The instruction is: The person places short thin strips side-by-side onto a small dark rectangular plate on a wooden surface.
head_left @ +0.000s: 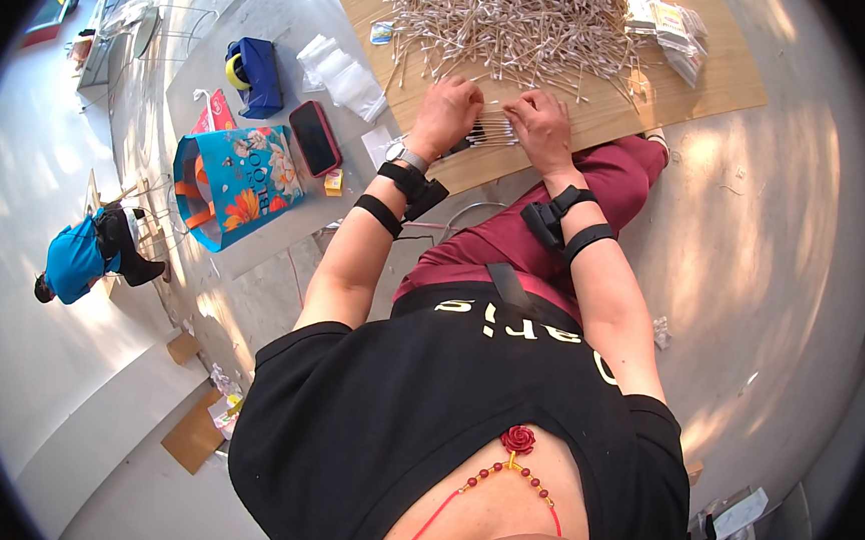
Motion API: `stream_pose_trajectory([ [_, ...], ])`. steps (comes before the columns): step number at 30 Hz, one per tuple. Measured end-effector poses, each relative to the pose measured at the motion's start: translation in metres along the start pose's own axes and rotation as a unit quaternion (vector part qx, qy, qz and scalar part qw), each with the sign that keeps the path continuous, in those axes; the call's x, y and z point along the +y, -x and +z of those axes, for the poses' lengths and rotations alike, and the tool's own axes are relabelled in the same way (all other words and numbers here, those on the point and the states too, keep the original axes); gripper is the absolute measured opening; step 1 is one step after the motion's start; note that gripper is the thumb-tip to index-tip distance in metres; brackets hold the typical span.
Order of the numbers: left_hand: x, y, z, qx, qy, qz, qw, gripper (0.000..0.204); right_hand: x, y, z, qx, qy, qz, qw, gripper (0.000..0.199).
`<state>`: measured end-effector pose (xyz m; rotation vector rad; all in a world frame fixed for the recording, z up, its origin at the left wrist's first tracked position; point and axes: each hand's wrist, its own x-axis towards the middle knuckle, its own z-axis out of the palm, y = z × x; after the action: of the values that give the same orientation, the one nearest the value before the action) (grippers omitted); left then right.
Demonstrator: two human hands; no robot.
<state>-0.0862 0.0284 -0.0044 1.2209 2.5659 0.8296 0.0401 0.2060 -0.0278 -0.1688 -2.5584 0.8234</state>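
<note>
A large heap of cotton swabs (510,25) covers the far part of the wooden table (705,103). At the near table edge, a small row of cotton swabs (492,129) lies between my hands, dark tips to the left and white tips to the right. My left hand (448,114) is closed at the row's left end, its fingers bent in a pinch. At the other end my right hand (541,124) is also closed, fingertips together. A thin swab seems to span the fingertips of both hands; the fingers partly hide it.
Left of the table stand a blue tape dispenser (255,77), clear plastic bags (344,76), a phone in a red case (315,138) and a blue flowered bag (243,187). Small filled packets (675,31) lie at the heap's right. Another person (77,257) in blue is far left.
</note>
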Motion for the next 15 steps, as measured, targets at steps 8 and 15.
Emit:
stream_pose_trajectory([
  [8, 0.011, -0.002, 0.009, 0.05, -0.011, 0.009, 0.999, 0.007, -0.002, 0.001, -0.003, -0.005, -0.011, -0.022, 1.0, 0.011],
  [15, 0.008, -0.009, 0.011, 0.149, -0.014, -0.042, 0.988, 0.015, 0.002, 0.0, -0.001, 0.05, 0.0, 0.014, 0.999, 0.01],
])
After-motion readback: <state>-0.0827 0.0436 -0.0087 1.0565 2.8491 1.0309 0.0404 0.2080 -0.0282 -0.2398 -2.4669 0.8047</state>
